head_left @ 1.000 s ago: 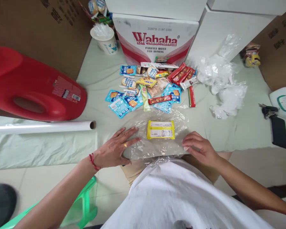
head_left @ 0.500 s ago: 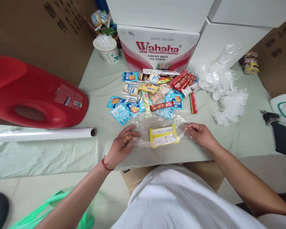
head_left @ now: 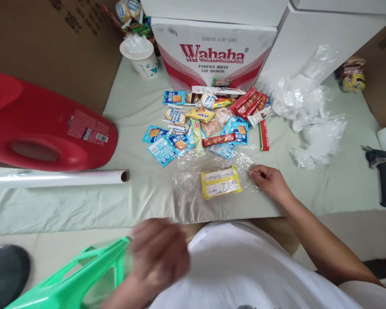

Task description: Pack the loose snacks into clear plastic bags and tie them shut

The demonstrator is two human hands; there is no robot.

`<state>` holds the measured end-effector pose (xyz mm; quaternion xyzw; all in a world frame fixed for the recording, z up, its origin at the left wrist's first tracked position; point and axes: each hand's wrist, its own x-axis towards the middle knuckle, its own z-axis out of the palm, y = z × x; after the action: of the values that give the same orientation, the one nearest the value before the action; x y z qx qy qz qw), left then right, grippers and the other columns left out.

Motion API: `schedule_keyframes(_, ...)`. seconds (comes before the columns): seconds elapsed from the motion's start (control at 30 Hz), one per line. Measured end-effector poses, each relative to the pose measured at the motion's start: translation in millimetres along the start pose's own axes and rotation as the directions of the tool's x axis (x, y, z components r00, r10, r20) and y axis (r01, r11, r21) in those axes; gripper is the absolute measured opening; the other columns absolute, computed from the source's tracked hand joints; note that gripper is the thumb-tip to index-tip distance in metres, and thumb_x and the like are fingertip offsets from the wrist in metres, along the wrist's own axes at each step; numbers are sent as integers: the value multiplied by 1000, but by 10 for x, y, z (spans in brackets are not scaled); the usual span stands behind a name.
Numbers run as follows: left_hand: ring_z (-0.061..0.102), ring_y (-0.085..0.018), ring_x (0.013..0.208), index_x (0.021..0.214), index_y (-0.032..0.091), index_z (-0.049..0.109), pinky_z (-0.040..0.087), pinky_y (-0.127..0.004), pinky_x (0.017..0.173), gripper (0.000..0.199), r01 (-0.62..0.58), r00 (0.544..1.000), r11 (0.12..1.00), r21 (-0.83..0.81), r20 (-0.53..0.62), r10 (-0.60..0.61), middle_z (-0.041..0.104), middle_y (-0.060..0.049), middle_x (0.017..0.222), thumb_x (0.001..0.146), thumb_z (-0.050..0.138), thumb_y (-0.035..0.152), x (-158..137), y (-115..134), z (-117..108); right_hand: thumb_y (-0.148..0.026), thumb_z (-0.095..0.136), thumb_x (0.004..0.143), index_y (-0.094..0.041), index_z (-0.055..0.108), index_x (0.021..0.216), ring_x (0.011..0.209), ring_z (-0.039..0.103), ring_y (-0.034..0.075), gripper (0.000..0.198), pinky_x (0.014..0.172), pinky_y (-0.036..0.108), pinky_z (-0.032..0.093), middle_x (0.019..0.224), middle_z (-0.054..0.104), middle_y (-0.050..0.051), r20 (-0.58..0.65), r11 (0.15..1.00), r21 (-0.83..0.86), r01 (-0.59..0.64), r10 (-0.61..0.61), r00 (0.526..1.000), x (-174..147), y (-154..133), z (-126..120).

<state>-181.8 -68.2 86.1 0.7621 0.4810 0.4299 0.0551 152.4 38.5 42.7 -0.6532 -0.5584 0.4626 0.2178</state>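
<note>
A yellow-edged snack packet (head_left: 221, 182) with white printed panels lies on a spread piece of clear plastic film (head_left: 188, 180) near the table's front edge. My right hand (head_left: 272, 182) rests at the right edge of that film, thumb and fingers pinched on it. Smeared by motion, my left hand (head_left: 161, 251) is off the table, in front of my body and beside a green plastic stool or basket (head_left: 67, 279); its fingers are too blurred to read. Just beyond the film lies a pile of wrapped snacks (head_left: 209, 116), with blue, red, green and yellow wrappers.
Crumpled clear plastic (head_left: 309, 107) lies right of the snacks. On the left stand a large red jug (head_left: 51, 124) and a white roll (head_left: 61, 178). A paper cup (head_left: 141, 56) and a Wahaha carton (head_left: 212, 53) stand behind. Keys (head_left: 375, 154) lie far right.
My left hand has let go of the film's left side and moved down toward my body, off the table. My right hand stays at the film's right edge; the packet has hardly moved.
</note>
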Motion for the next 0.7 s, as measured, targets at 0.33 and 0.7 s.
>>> schedule_keyframes(0.33,60,-25,136,146,21,58,42,-46,115,46,-83,924,994,72,379,50,68,-9,143,100,52,15,252,-72,932,-44,60,93,-18,73,97,69,55,18,30,66,31,42,86,68,6,-121,935,-311,170,-216,969,43,-125,-247)
schedule_keyframes(0.7,63,-24,133,141,24,62,37,-48,118,42,-70,913,994,79,407,32,70,-7,141,101,52,16,304,-61,895,-27,57,102,-19,72,129,108,58,27,31,89,35,42,118,65,14,409,535,-518,667,-531,742,1072,-1008,440)
